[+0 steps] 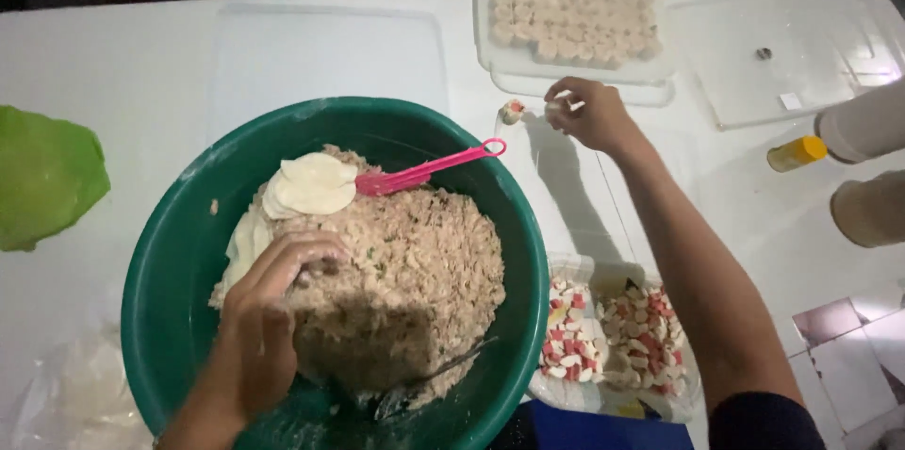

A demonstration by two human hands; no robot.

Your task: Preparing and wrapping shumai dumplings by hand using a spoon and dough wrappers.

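A large green bowl (pixel 170 318) holds a pale minced filling (pixel 415 261), a stack of round white wrappers (pixel 311 184) and a pink spatula (pixel 434 167) resting on the rim. My left hand (pixel 259 318) presses into the filling inside the bowl, fingers curled against it. My right hand (pixel 586 113) reaches across the white table, fingers pinched near a small filled dumpling (pixel 512 112) that stands on the table just left of it. Whether the fingers hold anything is unclear. A clear tray (pixel 500 64) of several finished dumplings lies just beyond.
A clear bag of chopped red and white pieces (pixel 613 327) lies right of the bowl. A dark spoon (pixel 415 389) lies in the bowl. Green cloth (pixel 42 177) at far left, a tray lid (pixel 782 45), a yellow-capped bottle (pixel 797 153) and two pale containers (pixel 867 167) at right.
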